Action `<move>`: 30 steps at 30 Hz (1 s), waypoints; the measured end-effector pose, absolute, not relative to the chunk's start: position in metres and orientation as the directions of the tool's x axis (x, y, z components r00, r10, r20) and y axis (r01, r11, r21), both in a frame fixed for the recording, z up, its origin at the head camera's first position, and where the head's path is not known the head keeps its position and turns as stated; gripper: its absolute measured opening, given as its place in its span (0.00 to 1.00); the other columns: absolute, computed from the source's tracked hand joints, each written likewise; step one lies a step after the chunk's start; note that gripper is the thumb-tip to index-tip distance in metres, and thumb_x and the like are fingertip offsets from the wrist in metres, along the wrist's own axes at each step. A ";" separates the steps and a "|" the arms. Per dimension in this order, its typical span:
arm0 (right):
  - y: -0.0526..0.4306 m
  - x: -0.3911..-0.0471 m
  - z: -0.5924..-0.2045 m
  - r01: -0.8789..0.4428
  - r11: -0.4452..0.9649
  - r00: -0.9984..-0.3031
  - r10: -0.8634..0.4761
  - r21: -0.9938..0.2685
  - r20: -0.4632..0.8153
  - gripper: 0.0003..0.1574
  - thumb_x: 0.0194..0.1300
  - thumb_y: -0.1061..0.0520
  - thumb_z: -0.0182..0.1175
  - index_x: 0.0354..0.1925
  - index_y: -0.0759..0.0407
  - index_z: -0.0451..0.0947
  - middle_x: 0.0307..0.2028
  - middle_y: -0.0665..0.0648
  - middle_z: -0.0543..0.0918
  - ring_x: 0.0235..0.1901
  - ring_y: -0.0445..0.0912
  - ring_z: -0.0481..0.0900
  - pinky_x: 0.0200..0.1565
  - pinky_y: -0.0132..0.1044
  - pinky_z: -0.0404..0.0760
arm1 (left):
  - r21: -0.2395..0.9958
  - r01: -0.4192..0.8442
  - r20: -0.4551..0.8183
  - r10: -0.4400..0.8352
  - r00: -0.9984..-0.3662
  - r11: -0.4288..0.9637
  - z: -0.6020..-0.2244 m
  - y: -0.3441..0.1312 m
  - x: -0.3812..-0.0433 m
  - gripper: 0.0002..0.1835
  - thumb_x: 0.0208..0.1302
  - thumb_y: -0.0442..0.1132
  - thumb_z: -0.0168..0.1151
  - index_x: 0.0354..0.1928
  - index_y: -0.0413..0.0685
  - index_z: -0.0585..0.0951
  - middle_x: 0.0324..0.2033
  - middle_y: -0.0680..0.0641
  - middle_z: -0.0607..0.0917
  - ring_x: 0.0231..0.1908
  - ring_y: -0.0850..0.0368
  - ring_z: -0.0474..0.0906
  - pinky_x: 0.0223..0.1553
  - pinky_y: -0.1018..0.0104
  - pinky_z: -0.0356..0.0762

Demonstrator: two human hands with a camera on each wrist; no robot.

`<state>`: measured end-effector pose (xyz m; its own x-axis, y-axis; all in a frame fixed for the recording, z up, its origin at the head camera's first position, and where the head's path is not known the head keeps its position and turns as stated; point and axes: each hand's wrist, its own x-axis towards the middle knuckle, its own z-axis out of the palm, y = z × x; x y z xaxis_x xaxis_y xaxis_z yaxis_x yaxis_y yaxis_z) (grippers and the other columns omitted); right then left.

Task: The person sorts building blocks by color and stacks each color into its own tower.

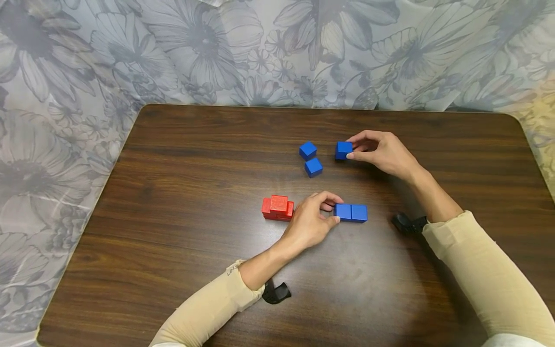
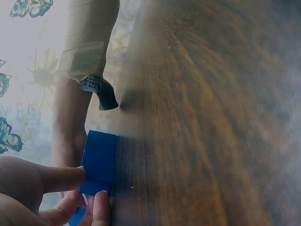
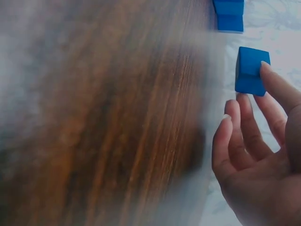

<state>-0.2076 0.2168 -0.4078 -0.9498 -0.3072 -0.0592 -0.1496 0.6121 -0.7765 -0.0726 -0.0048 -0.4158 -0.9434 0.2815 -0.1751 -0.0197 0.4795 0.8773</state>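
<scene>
My right hand point(image 1: 388, 154) pinches a blue cube point(image 1: 343, 150) between thumb and fingers toward the back of the table. In the right wrist view, the thumb rests on one face of that blue cube point(image 3: 251, 70), with the other fingers loosely bent below. Nearer the front, my left hand point(image 1: 310, 219) holds the left one of two blue cubes point(image 1: 350, 212) set side by side. The left wrist view has its thumb and a fingertip on the end of this blue pair point(image 2: 99, 157). Small red blocks point(image 1: 278, 207), one on top of others, stand just left of my left hand.
Two loose blue cubes point(image 1: 314, 167) lie left of the right hand, almost corner to corner. All stand on a dark wooden table point(image 1: 182, 159), its back edge near a floral cloth point(image 1: 208, 53). Black straps sit at both wrists.
</scene>
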 end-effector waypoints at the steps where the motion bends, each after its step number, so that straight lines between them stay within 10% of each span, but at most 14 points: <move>1: 0.217 -0.207 -0.408 -0.154 0.611 -0.950 -0.307 -0.776 -0.054 0.26 0.61 0.44 0.70 0.54 0.54 0.82 0.45 0.56 0.85 0.40 0.41 0.82 0.39 0.26 0.76 | 0.878 -0.020 -0.175 0.281 -0.944 0.479 -0.416 -0.005 -0.073 0.17 0.59 0.34 0.72 0.50 0.57 0.84 0.43 0.54 0.82 0.42 0.63 0.79 0.39 0.73 0.75; 30: 0.227 -0.166 -0.388 -0.180 0.524 -0.958 -0.284 -0.832 0.029 0.21 0.62 0.52 0.71 0.53 0.51 0.83 0.42 0.55 0.85 0.39 0.44 0.82 0.39 0.25 0.79 | 0.881 -0.019 -0.168 0.276 -0.946 0.473 -0.416 -0.004 -0.072 0.17 0.59 0.34 0.72 0.49 0.56 0.84 0.41 0.55 0.82 0.41 0.63 0.79 0.38 0.74 0.76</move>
